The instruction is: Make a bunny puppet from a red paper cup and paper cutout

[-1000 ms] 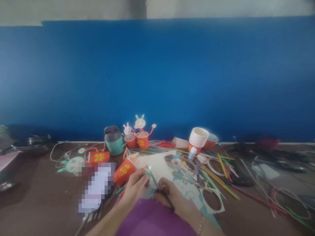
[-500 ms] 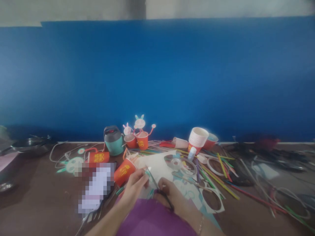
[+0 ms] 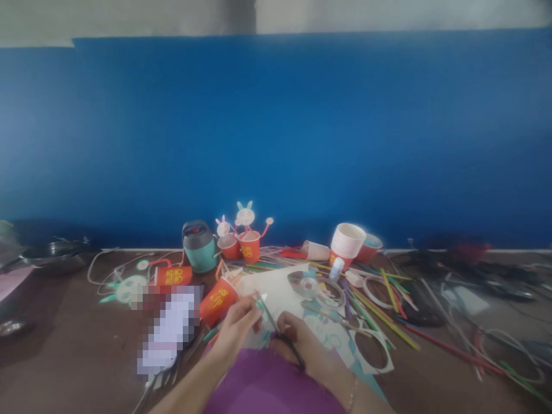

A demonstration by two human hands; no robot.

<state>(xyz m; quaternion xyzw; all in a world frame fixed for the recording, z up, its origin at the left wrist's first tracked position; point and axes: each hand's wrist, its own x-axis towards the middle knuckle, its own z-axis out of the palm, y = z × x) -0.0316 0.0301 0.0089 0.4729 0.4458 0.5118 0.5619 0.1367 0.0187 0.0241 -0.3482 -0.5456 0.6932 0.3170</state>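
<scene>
My right hand (image 3: 297, 342) is closed round the dark handles of a pair of scissors (image 3: 268, 313). Their slim blades point up and to the left, close beside my left fingertips. My left hand (image 3: 239, 322) is pinched on a small piece of paper (image 3: 259, 306) with teal marks, mostly hidden by the fingers. Whether the blades touch the paper I cannot tell. Beneath both hands lies white paper (image 3: 276, 287), some of it with teal drawing. A red paper cup (image 3: 219, 302) lies tilted just left of my left hand.
Rabbit figures stand in red cups (image 3: 249, 247) beside a teal flask (image 3: 200, 253). A stack of paper cups (image 3: 347, 241) stands at the back right. Coloured pipe cleaners (image 3: 383, 316), clear tape (image 3: 332, 293) and a cut-out sheet (image 3: 371, 351) spread rightward. A blurred phone (image 3: 168, 333) lies left.
</scene>
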